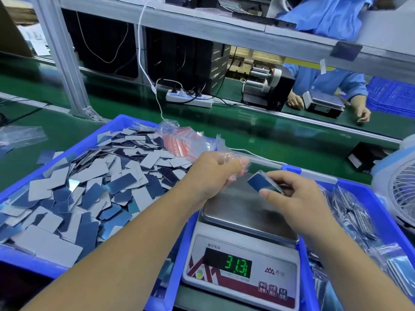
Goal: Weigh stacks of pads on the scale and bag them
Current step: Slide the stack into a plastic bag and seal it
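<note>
we hold the stack [265, 184] of pads just above the far part of the scale [243, 223], tilted, blue face toward us. it looks lifted off the pan rather than resting on it, though the display [237, 265] shows green digits, blurred, something like 31.31; we cannot tell whether the stack touches the pan. our right hand [289, 194] pinches it, thumb on the near edge, fingers curled over the far edge, a closed grip that keeps the pads squared up.

our left hand [215, 173], just left of the stack and above the scale's far left corner, has its fingers curled round a clear bag [233, 160], crumpled in the grip. we judge it is held near the stack so the pads can slide in once the mouth is opened.

left of the scale, a blue bin [105, 133] holds loose pads [94, 187], with a bundle of red-strip bags [177, 142] at its far right corner, within reach. right of the scale lie filled bags [352, 212] in another blue bin [368, 194], which also holds the scale. beyond the scale runs the green table [235, 124], and a fan [402, 189] stands at the far right.
</note>
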Tool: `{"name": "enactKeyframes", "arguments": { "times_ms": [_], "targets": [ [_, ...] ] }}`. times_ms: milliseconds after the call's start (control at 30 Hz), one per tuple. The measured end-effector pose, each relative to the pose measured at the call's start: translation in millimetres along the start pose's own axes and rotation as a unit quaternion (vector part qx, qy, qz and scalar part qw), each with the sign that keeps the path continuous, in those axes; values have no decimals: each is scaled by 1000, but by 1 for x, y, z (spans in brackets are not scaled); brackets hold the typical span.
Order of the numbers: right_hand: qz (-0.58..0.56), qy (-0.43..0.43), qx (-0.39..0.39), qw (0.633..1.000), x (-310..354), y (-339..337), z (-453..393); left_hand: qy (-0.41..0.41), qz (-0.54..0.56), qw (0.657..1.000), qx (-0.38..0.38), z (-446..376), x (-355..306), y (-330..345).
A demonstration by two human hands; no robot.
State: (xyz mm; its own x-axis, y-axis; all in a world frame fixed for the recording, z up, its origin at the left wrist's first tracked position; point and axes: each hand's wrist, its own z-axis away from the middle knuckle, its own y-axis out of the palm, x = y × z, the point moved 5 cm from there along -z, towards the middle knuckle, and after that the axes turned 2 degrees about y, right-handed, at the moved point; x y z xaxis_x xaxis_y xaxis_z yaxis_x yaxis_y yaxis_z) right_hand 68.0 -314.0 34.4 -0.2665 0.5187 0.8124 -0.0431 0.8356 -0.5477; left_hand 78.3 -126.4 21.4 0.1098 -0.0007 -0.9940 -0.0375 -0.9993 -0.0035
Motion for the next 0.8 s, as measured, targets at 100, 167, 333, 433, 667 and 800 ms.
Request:
{"name": "enactKeyframes", "arguments": {
  "times_ms": [100, 167, 333, 433, 667, 800],
  "targets": [
    [-158, -8, -7, 987, 6, 1, 2, -39, 3, 998, -44, 0, 3, 1],
    [-218, -13, -14, 976, 8, 2, 3, -57, 45, 997, -37, 0, 5, 5],
    [-246, -23, -24, 969, 8, 5, 5, -41, 109, 993, 15, 2, -1, 12],
    [-218, -32, -25, 975, 10, 7, 5, -29, 89, 995, 25, 3, -3, 14],
    [-130, -43, -62, 989, 12, 7, 7, -39, 124, 990, 54, 6, -2, 17],
    [-204, -24, -40, 978, 12, 8, 6, -58, 156, 981, 103, 11, -3, 19]
  ]
}}
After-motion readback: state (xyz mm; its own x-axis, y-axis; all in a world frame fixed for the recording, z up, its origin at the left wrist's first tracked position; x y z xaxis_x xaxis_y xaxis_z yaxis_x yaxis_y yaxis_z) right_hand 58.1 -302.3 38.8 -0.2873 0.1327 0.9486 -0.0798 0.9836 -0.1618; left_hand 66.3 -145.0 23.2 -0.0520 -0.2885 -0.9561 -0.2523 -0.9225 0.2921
